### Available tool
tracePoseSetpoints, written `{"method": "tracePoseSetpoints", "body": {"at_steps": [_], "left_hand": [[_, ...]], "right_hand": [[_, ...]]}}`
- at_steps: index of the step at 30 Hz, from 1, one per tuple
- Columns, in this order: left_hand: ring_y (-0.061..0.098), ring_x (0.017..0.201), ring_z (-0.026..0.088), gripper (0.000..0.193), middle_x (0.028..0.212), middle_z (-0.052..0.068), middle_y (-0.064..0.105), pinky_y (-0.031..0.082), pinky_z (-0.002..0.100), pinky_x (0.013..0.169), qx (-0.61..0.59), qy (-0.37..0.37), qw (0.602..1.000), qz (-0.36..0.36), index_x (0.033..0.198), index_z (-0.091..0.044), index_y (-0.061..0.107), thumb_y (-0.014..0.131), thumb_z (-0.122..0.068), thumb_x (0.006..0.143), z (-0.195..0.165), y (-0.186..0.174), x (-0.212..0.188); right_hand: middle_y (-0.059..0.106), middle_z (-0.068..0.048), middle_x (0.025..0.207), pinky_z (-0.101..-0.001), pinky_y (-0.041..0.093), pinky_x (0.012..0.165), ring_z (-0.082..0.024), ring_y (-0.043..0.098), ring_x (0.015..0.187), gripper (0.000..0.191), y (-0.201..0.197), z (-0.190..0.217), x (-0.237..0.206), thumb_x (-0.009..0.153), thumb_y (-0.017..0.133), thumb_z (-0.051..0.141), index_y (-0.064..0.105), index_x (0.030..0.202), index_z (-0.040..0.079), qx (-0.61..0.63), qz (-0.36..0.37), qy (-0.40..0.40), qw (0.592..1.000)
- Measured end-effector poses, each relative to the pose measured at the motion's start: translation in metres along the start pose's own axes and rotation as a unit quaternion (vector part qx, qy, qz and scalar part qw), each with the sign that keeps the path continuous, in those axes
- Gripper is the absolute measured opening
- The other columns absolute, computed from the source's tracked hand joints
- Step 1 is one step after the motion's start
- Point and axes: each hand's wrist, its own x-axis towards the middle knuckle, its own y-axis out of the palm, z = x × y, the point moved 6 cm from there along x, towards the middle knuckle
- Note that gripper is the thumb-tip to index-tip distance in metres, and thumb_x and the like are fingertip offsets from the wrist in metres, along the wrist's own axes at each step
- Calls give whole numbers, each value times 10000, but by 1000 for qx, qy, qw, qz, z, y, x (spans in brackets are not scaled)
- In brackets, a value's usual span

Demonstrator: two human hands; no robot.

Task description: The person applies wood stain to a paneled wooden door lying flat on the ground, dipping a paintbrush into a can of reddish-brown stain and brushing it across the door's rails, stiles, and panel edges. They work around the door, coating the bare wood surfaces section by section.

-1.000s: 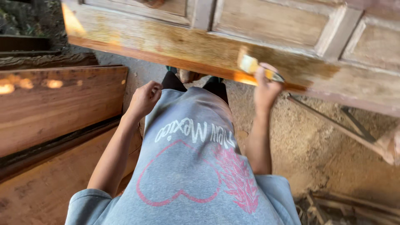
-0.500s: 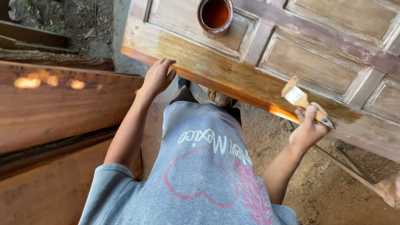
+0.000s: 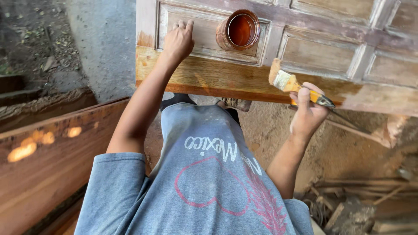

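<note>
**Two Hands at a Panelled Door Laid Flat**

Two hands are engaged at the wooden door [image 3: 305, 48], which is taken as the landmark. The left hand [image 3: 178, 41] is laid flat, fingers spread narrowly, on the door's near-left panel and holds nothing. The right hand [image 3: 307, 114] is closed around the yellow handle of a paintbrush [image 3: 289, 83], whose bristles are raised just over the door's near rail.

A risk is judged at the open can of brown stain [image 3: 239, 29], set on the door just right of the left hand: it could be tipped by a knock and its contents spilled across the panels. Drips from the loaded bristles are also possible.

The door's near rail appears wet and darkened; farther panels remain pale. Below the door, sawdust-covered ground [image 3: 278, 130] is seen; left of it, a glossy board [image 3: 52, 161].
</note>
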Motion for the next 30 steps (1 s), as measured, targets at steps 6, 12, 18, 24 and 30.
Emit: {"method": "tracePoseSetpoints", "body": {"at_steps": [6,12,18,24,30], "left_hand": [[623,1142,470,541,1312,356,579,541,499,897,100,-5,991,87,1481,-21,460,546,-78,950,-13,8,32],[609,1265,479,316,1341,342,629,532,544,985,118,-38,979,161,1408,34,559,487,-126,1145,-22,18,37],[624,1156,482,623,1345,303,608,572,525,823,240,-1,969,67,1439,-25,488,624,-106,837,-22,13,37],[642,1117,537,412,1281,247,663,569,583,786,230,42,960,154,1333,81,610,602,-78,952,-25,18,35],[693,1033,457,296,1073,218,742,563,577,861,204,32,972,110,1199,75,732,609,-70,972,-18,9,38]], "right_hand": [[724,-128,1071,-334,662,820,-192,743,905,204,46,-12,-40,1015,709,91,686,1187,-17,-61,11,15,998],[751,-99,1031,-284,595,751,-152,703,878,180,154,-80,-86,977,752,118,735,1143,51,-212,192,-8,958],[769,-92,937,-314,619,637,-137,730,791,140,67,-105,-51,942,709,125,721,1072,76,-353,-46,116,927],[763,-88,961,-315,639,697,-152,746,840,36,38,-74,-37,1012,678,90,709,1016,71,-360,-120,-42,924],[740,-80,963,-318,587,730,-172,721,863,204,131,-64,-78,906,774,107,747,1101,55,-278,58,28,958]]}}
